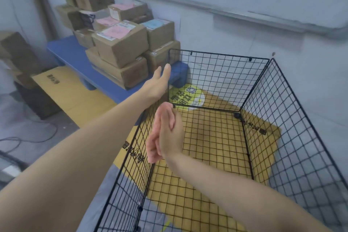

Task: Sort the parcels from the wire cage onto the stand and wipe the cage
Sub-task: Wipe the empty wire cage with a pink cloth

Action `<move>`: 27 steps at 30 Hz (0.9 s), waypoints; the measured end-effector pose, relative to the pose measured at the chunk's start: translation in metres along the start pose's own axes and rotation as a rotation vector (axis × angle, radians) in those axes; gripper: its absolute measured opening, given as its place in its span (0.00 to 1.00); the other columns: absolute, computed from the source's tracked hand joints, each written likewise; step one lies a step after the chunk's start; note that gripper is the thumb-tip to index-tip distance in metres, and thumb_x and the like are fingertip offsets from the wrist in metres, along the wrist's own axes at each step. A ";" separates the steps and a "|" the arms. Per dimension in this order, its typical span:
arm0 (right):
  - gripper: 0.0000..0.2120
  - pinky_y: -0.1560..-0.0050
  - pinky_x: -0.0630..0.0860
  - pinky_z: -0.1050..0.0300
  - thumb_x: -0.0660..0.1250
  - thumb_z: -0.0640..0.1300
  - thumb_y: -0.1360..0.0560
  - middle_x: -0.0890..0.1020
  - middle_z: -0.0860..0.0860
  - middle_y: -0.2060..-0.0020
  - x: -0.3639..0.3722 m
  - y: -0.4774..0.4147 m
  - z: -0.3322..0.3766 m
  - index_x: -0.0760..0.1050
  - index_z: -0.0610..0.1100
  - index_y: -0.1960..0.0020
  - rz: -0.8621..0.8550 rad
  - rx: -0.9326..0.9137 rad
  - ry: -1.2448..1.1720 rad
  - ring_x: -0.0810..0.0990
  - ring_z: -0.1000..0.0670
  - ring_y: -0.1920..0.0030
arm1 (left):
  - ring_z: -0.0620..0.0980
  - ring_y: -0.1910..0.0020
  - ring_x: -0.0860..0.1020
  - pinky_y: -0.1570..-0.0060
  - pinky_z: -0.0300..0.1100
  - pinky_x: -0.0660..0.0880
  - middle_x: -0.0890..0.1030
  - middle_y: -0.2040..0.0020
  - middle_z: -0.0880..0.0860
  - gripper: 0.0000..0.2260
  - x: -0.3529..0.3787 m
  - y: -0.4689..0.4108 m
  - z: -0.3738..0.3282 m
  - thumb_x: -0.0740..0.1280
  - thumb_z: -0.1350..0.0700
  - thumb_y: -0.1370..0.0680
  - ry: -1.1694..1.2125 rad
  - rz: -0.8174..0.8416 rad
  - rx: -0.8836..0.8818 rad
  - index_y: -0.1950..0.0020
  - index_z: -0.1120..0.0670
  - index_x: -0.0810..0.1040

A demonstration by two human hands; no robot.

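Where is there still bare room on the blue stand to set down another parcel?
The blue stand is bare left of the stacked parcels, along its edge away from the wall. Its end beside the wire cage is crowded, piled high. Inside the cage, the floor over the yellow cardboard is free too.

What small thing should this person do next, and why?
Probably fetch a wiping cloth, none being in view: the wire cage holds none of the parcels, which sit stacked on the blue stand, and the left hand and right hand are open, holding nothing.
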State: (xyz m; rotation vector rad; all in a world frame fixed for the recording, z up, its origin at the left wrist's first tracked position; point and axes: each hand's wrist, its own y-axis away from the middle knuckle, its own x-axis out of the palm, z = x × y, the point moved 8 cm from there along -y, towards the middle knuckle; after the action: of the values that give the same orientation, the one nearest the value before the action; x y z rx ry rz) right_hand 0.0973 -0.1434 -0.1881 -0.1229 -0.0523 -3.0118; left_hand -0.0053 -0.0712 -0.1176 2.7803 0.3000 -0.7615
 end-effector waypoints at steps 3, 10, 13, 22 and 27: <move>0.15 0.42 0.76 0.57 0.57 0.63 0.21 0.80 0.60 0.48 0.015 0.001 0.013 0.72 0.59 0.38 0.068 -0.063 0.010 0.78 0.61 0.46 | 0.53 0.24 0.55 0.26 0.51 0.52 0.54 0.22 0.50 0.34 0.002 -0.009 -0.001 0.42 0.31 0.23 0.010 0.001 -0.004 0.21 0.46 0.47; 0.09 0.44 0.73 0.60 0.56 0.56 0.18 0.79 0.61 0.50 0.019 -0.026 0.024 0.70 0.61 0.39 0.046 -0.148 0.021 0.77 0.61 0.47 | 0.53 0.25 0.58 0.26 0.55 0.53 0.57 0.22 0.50 0.34 0.009 -0.040 -0.010 0.42 0.30 0.24 0.068 0.028 -0.013 0.22 0.45 0.52; 0.11 0.41 0.75 0.50 0.55 0.58 0.19 0.79 0.57 0.49 0.017 -0.046 0.023 0.69 0.60 0.38 0.003 -0.170 0.067 0.78 0.57 0.46 | 0.53 0.26 0.61 0.27 0.55 0.54 0.60 0.23 0.51 0.34 0.015 -0.055 -0.016 0.42 0.30 0.24 0.078 0.036 -0.014 0.23 0.45 0.55; 0.15 0.37 0.73 0.51 0.55 0.57 0.18 0.76 0.58 0.42 0.024 -0.076 0.020 0.68 0.55 0.34 -0.005 -0.201 0.130 0.75 0.60 0.41 | 0.53 0.31 0.67 0.34 0.47 0.61 0.68 0.28 0.53 0.31 0.002 -0.076 -0.022 0.44 0.34 0.22 0.038 -0.029 0.022 0.26 0.49 0.66; 0.11 0.39 0.75 0.49 0.57 0.58 0.19 0.79 0.56 0.46 0.023 -0.074 0.022 0.69 0.58 0.37 0.005 -0.194 0.077 0.78 0.56 0.44 | 0.52 0.31 0.67 0.33 0.45 0.61 0.69 0.28 0.53 0.29 0.001 -0.065 -0.025 0.45 0.35 0.20 -0.013 -0.006 0.057 0.26 0.49 0.65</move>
State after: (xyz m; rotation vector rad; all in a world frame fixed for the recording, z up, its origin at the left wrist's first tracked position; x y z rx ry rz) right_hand 0.0668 -0.0725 -0.1662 -0.0257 0.2468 -3.0068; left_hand -0.0098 -0.0021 -0.1092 2.8278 0.2892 -0.8016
